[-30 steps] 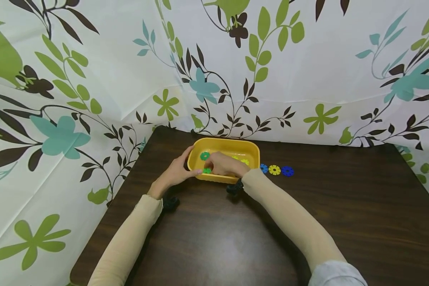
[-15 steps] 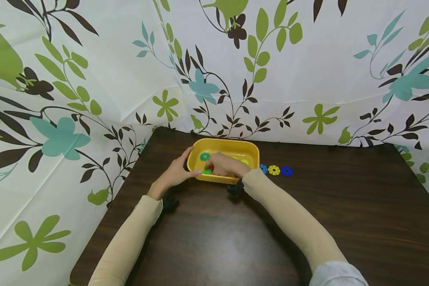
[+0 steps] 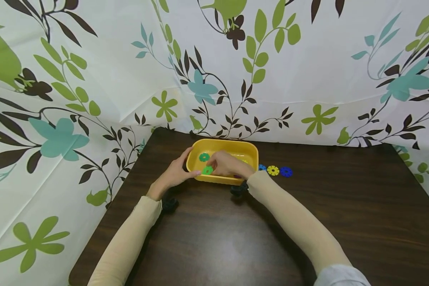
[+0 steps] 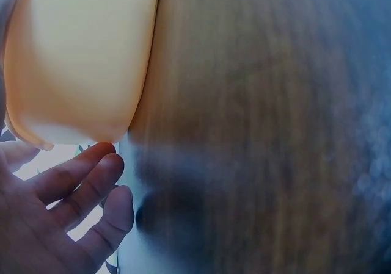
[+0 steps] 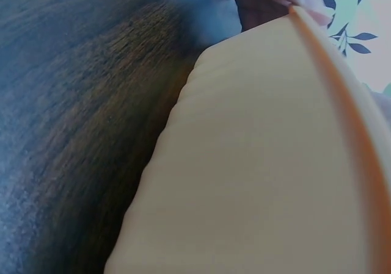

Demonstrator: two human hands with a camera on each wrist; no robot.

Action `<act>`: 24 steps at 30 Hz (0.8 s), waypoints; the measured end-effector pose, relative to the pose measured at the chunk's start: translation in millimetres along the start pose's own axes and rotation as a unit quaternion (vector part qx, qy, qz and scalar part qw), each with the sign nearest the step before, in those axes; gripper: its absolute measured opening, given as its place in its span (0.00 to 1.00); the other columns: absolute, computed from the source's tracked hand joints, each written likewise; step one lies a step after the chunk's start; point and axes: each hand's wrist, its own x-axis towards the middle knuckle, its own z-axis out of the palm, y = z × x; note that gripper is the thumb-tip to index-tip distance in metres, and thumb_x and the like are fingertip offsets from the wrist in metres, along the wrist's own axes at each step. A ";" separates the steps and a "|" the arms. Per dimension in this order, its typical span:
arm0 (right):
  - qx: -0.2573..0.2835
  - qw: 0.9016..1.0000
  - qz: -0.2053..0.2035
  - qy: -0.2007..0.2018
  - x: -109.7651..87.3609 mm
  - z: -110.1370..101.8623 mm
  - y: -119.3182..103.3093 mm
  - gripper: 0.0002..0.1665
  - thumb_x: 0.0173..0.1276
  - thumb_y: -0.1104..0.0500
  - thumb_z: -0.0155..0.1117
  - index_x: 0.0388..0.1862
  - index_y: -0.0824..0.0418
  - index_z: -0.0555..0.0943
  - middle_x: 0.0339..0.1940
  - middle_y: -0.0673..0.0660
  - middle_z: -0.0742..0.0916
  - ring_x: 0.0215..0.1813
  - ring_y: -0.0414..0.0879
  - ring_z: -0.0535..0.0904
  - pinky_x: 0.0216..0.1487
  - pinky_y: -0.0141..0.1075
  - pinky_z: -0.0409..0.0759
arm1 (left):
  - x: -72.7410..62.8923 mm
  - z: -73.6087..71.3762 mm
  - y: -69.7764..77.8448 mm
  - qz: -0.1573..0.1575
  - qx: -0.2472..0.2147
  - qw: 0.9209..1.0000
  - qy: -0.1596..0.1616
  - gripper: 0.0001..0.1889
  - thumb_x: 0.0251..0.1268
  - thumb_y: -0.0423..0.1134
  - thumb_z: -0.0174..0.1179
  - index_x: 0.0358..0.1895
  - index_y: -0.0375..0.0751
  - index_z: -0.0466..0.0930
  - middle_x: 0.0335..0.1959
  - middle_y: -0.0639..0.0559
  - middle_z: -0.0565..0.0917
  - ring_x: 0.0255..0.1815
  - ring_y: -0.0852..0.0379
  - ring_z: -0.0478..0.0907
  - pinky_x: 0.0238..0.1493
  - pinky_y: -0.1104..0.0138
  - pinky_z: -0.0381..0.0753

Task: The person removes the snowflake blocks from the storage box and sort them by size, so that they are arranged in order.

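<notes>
A yellow plastic tray (image 3: pixel 250 150) with a raised rim stands on the dark wooden table. My left hand (image 3: pixel 174 172) holds its left end, thumb over the near rim and fingers along the outer wall. Inside, my right hand (image 3: pixel 226 163) pinches a light green notched interlocking disc (image 3: pixel 207 170), which stands tilted near the front wall. A darker green disc (image 3: pixel 204 157) lies flat on the tray floor farther back. My right hand and wrist cover much of the tray's middle, where a little yellow-green shows. The right wrist view is mostly filled by the tray's outer wall (image 5: pixel 244 152).
Right of the tray, a light blue disc (image 3: pixel 262 167), a yellow disc (image 3: pixel 273 171) and a dark blue disc (image 3: pixel 286 171) lie in a row. The brown table (image 3: pixel 214 238) extends toward me. Behind it hangs a leaf-patterned cloth (image 3: pixel 307 71).
My right hand has risen slightly and shifted right. The light green disc, lying lower before, is now tilted up at its fingertips. The left hand keeps its place on the tray.
</notes>
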 end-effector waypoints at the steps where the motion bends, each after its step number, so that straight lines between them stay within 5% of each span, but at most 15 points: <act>1: 0.005 1.000 0.006 0.005 -1.6 -0.4 -0.2 0.18 0.71 0.61 0.78 0.59 0.61 0.92 0.48 0.55 0.94 0.48 0.46 0.86 0.55 0.38 0.88 | 0.0 -0.1 -0.1 0.001 0.001 1.000 0.001 0.58 0.68 0.61 0.74 0.91 0.52 0.46 0.88 0.38 0.64 0.80 0.36 0.71 0.83 0.37 0.70; 7: 0.037 0.998 0.033 0.045 -14.4 -5.2 -0.4 0.17 0.67 0.60 0.81 0.55 0.61 0.93 0.44 0.55 0.92 0.44 0.46 0.82 0.49 0.36 0.84 | 0.2 0.6 -1.1 0.002 -0.001 1.000 0.001 0.58 0.68 0.60 0.74 0.91 0.53 0.45 0.88 0.38 0.64 0.80 0.36 0.71 0.83 0.36 0.69; 13: 0.050 0.994 0.058 0.077 -27.3 -9.2 6.5 0.27 0.67 0.56 0.82 0.63 0.62 0.89 0.54 0.59 0.92 0.52 0.49 0.84 0.56 0.41 0.87 | 0.0 0.9 -2.7 -0.001 0.001 1.000 0.003 0.57 0.69 0.59 0.74 0.91 0.55 0.45 0.89 0.39 0.62 0.82 0.36 0.69 0.84 0.35 0.67; 24: 0.040 0.990 0.045 0.127 -52.3 -19.8 21.8 0.28 0.67 0.54 0.83 0.63 0.64 0.89 0.51 0.60 0.92 0.49 0.51 0.83 0.50 0.40 0.84 | 0.4 0.5 -4.2 0.004 0.002 1.000 0.003 0.58 0.67 0.61 0.75 0.91 0.56 0.45 0.89 0.39 0.63 0.83 0.35 0.68 0.84 0.33 0.65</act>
